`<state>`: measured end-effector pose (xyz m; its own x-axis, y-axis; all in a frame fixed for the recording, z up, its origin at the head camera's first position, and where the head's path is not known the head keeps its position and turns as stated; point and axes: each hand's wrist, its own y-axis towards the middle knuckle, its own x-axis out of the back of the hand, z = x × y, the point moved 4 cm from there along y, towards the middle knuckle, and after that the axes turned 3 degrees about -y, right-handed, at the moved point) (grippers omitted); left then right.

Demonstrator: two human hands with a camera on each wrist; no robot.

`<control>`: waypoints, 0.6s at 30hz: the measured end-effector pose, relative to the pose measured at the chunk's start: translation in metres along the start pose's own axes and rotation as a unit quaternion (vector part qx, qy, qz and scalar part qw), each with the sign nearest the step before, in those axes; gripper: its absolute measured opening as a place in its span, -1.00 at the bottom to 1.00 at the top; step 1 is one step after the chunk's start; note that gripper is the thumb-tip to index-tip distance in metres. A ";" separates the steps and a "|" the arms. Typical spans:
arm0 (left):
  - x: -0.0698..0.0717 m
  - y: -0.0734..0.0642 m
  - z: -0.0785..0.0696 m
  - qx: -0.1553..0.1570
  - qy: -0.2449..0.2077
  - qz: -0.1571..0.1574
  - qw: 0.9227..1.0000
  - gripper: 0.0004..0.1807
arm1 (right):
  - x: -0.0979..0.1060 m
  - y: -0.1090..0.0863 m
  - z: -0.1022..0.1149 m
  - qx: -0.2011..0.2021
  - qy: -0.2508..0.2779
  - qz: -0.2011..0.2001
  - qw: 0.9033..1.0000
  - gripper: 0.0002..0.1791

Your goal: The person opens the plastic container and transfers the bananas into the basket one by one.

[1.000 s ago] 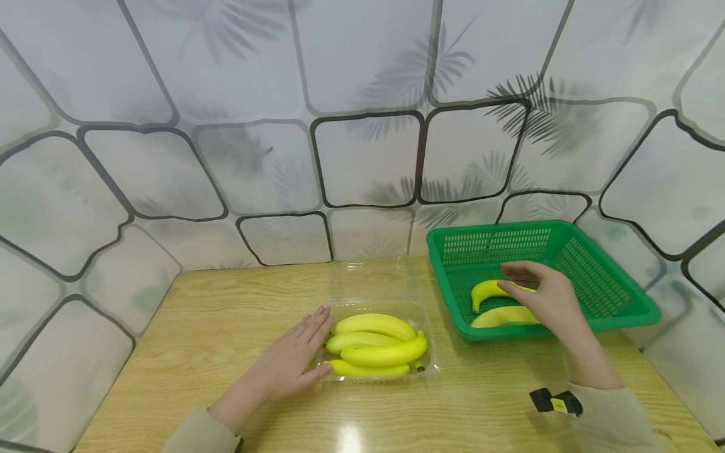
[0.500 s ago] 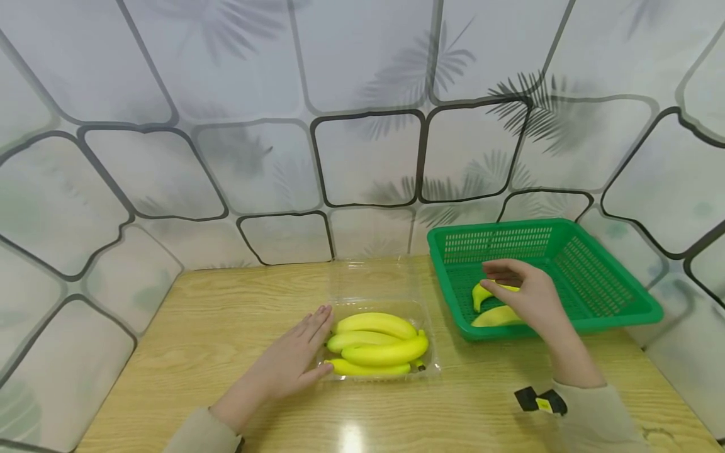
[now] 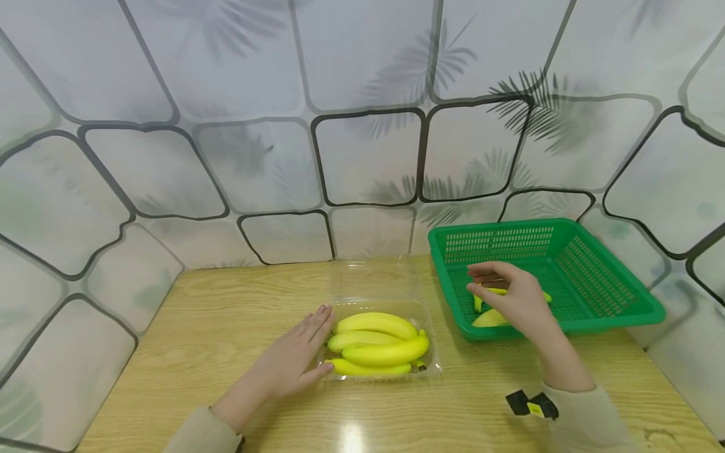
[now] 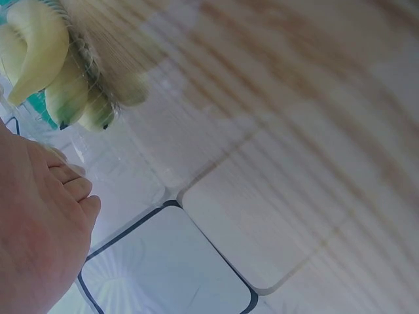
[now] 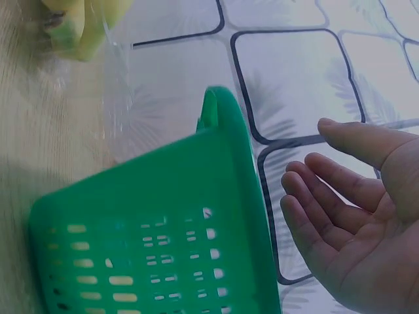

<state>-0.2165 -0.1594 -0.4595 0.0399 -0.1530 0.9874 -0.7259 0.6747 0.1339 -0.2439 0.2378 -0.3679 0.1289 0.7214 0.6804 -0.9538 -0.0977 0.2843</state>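
My left hand (image 3: 287, 363) lies with straight fingers at the left side of a clear plastic clamshell box (image 3: 416, 308). Several yellow bananas (image 3: 385, 353) are piled inside that box. Over the green basket, my right hand (image 3: 512, 301) hovers with fingers loosely bent and nothing between them. Below it, partly covered by the hand, are a front banana (image 3: 489, 319) and another banana (image 3: 477, 303) behind. In the right wrist view the right hand (image 5: 353, 216) is seen above the basket rim, its palm bare. The left wrist view shows the left hand (image 4: 46, 222) near the box.
The green slotted basket (image 3: 612, 270) stands at the right of the wooden table (image 3: 221, 314), just beyond the box. The box's clear lid (image 3: 370, 280) is folded back toward the patterned wall (image 3: 368, 160), which encloses the table's back and sides.
My right hand has moved left across the basket, from the right part of the bananas toward their left ends. The left hand, box and bananas stay in place.
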 end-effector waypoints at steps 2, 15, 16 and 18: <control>0.000 0.000 0.000 0.000 0.001 -0.001 1.000 -0.05 | -0.003 0.000 0.001 0.004 0.003 0.001 1.000 -0.63; -0.001 0.000 -0.002 0.001 0.003 -0.003 1.000 -0.04 | -0.019 0.001 0.014 0.033 0.022 0.012 0.999 -0.64; -0.001 0.000 -0.002 0.001 0.003 -0.003 1.000 -0.04 | -0.021 0.001 0.015 0.038 0.025 0.013 0.999 -0.64; -0.001 0.000 -0.002 0.001 0.003 -0.002 1.000 -0.04 | -0.023 0.001 0.017 0.043 0.028 0.016 0.999 -0.64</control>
<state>-0.2153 -0.1575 -0.4605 0.0470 -0.1520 0.9873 -0.7274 0.6721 0.1381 -0.2433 0.2092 -0.3713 0.0810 0.7540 0.6519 -0.9297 -0.1786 0.3221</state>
